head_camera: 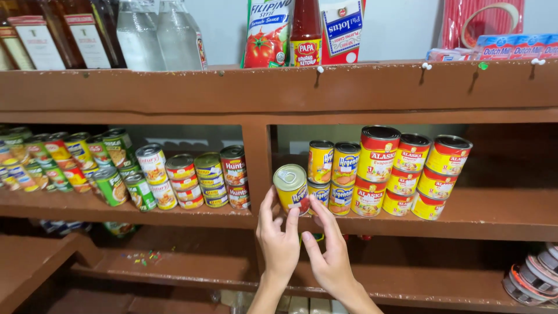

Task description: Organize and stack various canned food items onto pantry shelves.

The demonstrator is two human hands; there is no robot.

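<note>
Between both sets of fingertips, a small yellow round tin can (291, 187) tilts; the left hand (279, 237) and right hand (328, 250) pinch it from below, just left of stacked yellow cans (332, 173).

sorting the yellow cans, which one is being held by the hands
The yellow can at the shelf's front edge, tilted, silver top showing, left hand and right hand fingers on it. The other yellow cans stand stacked behind it, untouched.
</note>
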